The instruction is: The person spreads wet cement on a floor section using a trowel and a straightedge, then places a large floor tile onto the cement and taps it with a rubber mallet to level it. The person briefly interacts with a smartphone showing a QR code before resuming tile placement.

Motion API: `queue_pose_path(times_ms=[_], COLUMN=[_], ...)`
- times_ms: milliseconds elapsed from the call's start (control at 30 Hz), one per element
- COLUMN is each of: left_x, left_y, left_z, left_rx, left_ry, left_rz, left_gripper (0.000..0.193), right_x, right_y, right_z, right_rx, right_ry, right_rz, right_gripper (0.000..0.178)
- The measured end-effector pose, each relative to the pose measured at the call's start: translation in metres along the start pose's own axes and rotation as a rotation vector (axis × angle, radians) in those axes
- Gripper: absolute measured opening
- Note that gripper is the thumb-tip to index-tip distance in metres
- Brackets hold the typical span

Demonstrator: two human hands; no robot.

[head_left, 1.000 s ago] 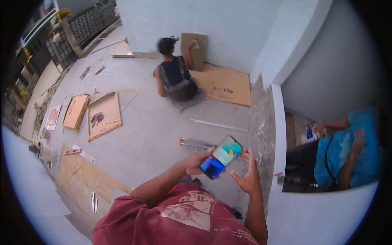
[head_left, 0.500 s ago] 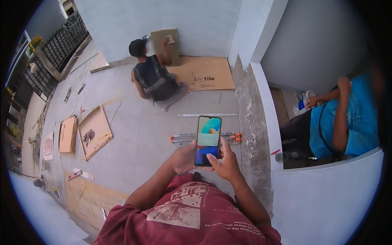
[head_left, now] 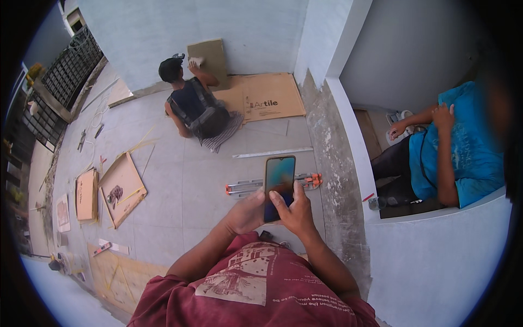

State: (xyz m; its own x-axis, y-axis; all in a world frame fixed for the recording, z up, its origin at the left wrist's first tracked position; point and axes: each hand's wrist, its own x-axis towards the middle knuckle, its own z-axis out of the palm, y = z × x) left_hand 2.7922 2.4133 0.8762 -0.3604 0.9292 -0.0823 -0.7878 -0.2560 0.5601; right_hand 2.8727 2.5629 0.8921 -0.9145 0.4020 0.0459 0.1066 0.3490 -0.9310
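Right hand has slid its thumb up the phone; notice cards gone, screen now plain blue.
Phone is held portrait just beyond the maroon shirt, over the floor, partly hiding an orange-ended metal tool. Left hand has fingers closed on the left edge; right fingers part-curled at the right edge, grip unclear. Step looks like a swipe; next move probably calls for a steady left hold, right thumb free.
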Motion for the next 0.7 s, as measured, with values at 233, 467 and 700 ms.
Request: queue_pose_path(times_ms=[233,467,700], left_x=[-0.002,0.001,-0.003], left_y=[0.005,0.013,0.005], left_z=[-0.017,-0.025,-0.048], left_rx=[-0.083,-0.181,-0.269], left_ry=[0.023,0.021,-0.106], left_rz=[-0.054,-0.088,-0.116], left_gripper=[0.074,0.072,0.073], right_x=[0.003,0.009,0.005], right_y=[-0.001,0.010,-0.018], right_z=[0.001,-0.007,-0.002], right_rx=[0.112,0.284,0.603], right_ry=[-0.087,-0.207,-0.350], right_rz=[-0.019,-0.001,0.175], right_gripper=[0.049,0.054,0.062])
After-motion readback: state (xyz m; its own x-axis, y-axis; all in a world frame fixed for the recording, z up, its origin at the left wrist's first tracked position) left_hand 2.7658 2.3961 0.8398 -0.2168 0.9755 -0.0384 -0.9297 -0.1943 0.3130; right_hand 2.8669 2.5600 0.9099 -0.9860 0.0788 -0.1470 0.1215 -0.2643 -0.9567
